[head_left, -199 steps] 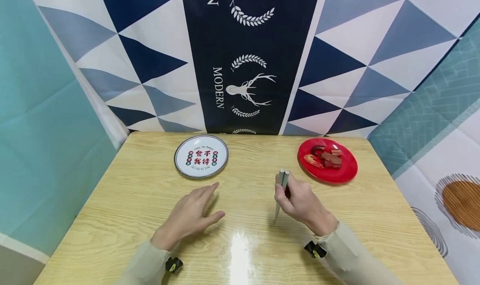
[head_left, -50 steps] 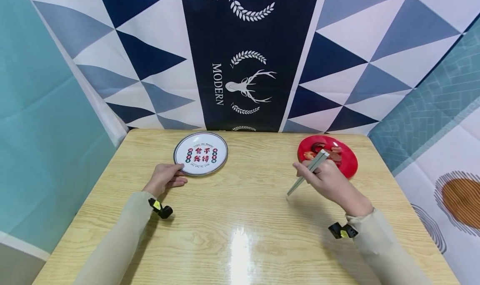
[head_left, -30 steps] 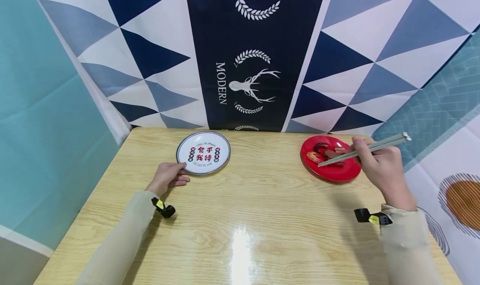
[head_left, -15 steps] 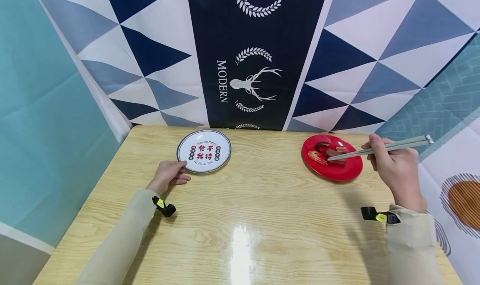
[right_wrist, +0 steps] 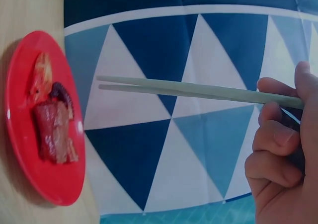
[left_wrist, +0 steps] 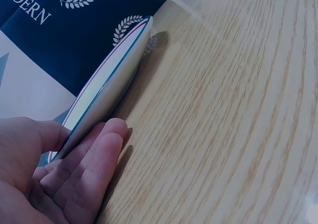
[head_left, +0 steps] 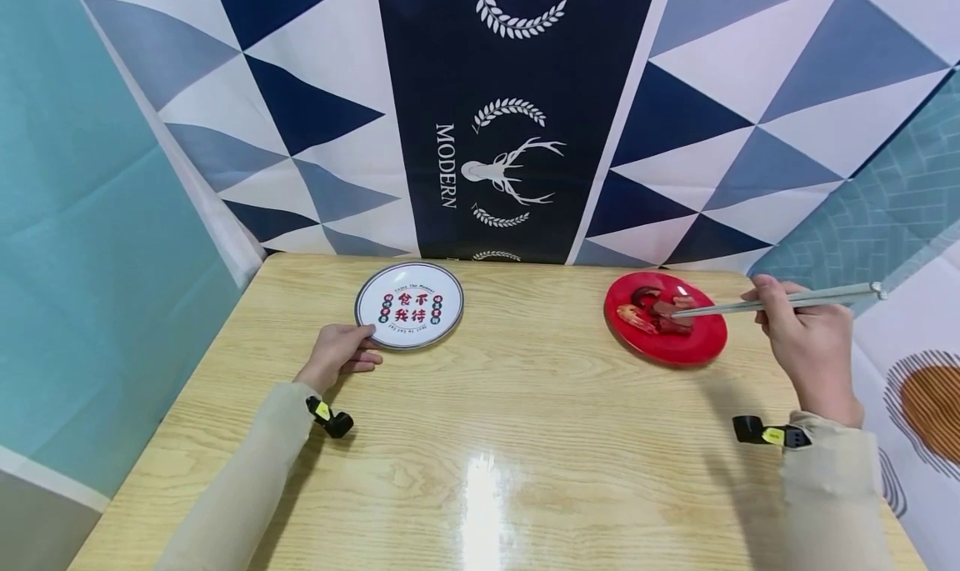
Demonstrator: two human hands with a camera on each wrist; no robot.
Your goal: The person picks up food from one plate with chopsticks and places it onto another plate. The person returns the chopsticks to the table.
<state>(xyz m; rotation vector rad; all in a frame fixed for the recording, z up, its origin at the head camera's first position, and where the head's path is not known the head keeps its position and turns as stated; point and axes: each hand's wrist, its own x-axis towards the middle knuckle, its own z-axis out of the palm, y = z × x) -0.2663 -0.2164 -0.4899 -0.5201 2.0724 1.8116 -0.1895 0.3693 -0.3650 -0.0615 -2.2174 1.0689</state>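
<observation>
My left hand (head_left: 335, 356) pinches the near-left rim of a white plate (head_left: 372, 292) with red and green lettering. In the left wrist view the thumb lies on the rim and the fingers are beneath the plate (left_wrist: 107, 85). My right hand (head_left: 813, 358) holds a pair of pale green chopsticks (head_left: 738, 307), pointing left over a red plate (head_left: 705, 342). On that plate lie a shrimp-like piece (head_left: 634, 317), brown-red meat pieces (right_wrist: 47, 129) and a dark curled piece (right_wrist: 60, 94). The chopstick tips are slightly parted and stand off the food in the right wrist view.
Both plates stand near the back edge of a wooden table (head_left: 525, 404). Behind it hangs a patterned cloth (head_left: 495, 121), with more cloth at both sides. Black devices (head_left: 330, 418) are strapped on both wrists.
Since the first frame my left hand has moved forward and taken hold of the white plate's rim. My right hand has moved right and turned the chopsticks from upright to level above the red plate.
</observation>
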